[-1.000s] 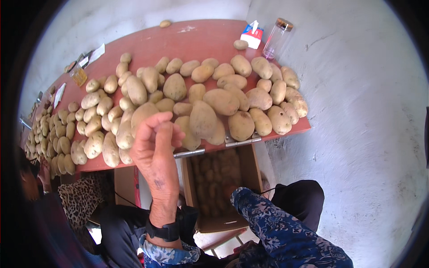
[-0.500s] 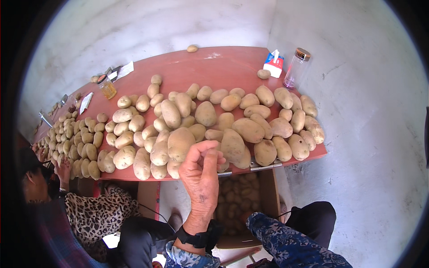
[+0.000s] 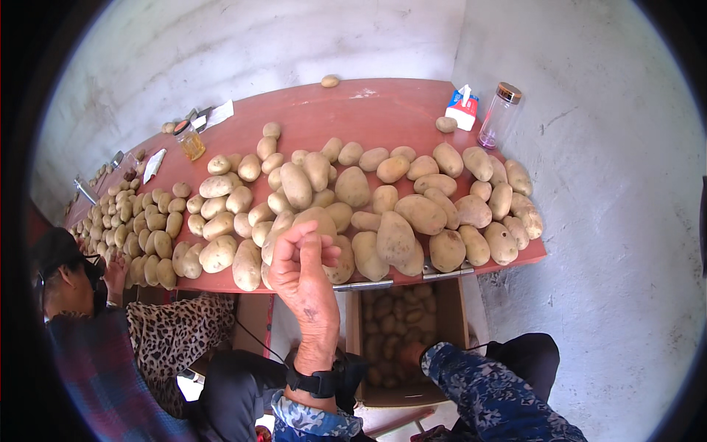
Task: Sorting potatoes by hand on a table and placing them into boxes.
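Observation:
My left hand [image 3: 303, 271] is raised over the front edge of the table, with its fingers loosely curled in beside the thumb and nothing visible in them. Behind it lie large tan potatoes [image 3: 395, 239], some partly covered by the hand. Below the table edge my right hand [image 3: 412, 355] reaches into a cardboard box [image 3: 455, 313] of potatoes [image 3: 383, 308]. That hand is dim and its fingers are hidden, so any hold on a potato cannot be made out.
The red table [image 3: 346, 110] carries many potatoes. At the back right stand a tissue pack [image 3: 462, 114] and a clear bottle [image 3: 501, 114]; a jar [image 3: 190, 141] is at the left. Metal hinges [image 3: 448, 273] line the front edge. Another person [image 3: 103, 346] sits at the left.
My left hand has shifted left along the table edge, still curled. My right hand has come into sight in the box. The other person has leaned nearer, and the view has turned slightly.

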Available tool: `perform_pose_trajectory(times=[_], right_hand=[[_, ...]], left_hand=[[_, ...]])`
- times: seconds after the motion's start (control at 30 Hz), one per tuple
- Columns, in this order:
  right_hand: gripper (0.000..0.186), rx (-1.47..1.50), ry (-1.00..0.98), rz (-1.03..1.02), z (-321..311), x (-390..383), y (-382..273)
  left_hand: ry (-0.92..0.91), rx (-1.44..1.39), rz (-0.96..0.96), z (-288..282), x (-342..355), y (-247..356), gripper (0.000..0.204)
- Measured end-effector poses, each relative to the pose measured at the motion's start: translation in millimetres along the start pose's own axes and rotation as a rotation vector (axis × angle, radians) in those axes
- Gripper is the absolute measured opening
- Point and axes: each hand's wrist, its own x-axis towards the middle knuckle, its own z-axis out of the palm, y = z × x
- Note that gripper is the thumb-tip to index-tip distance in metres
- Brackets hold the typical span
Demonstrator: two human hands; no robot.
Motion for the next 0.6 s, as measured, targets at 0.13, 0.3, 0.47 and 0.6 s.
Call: perform_pose_trajectory(times=[0.13,0.3,0.47,0.6], right_hand=[[0.023,0.596,0.059,-0.255,-98.7,-26.0,-13.2],[0.039,0.105,-0.303,-0.011,-219.0,-47.0,-79.0],[0.043,0.179,-0.223,-0.116,-300.9,-92.4,-109.4],[0.043,0.231,-0.110,-0.167,-349.7,-115.8,-114.1]], left_hand=[[0.032,-0.010,0.001,-3.7,3.7,2.5,0.012],[0.060,-0.025,-0.022,-6.2,6.9,1.7,0.012],[0.053,-0.050,-0.010,-5.4,6.6,-0.9,0.010],[0.040,-0.032,-0.045,-4.7,5.5,-0.6,0.013]])
